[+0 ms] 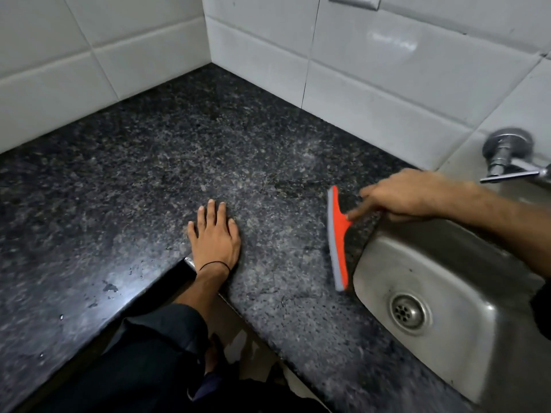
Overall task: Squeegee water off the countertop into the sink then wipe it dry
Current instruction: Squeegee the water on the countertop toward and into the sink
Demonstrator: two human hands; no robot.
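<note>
I see a dark speckled granite countertop set in a corner of white glossy wall tiles. My left hand lies open and flat on the stone near its front edge, fingers spread. To its right, my right hand grips the orange squeegee with a grey rubber blade, blade on the counter just beside the stainless steel sink. A chrome wall tap sits far right.
</note>
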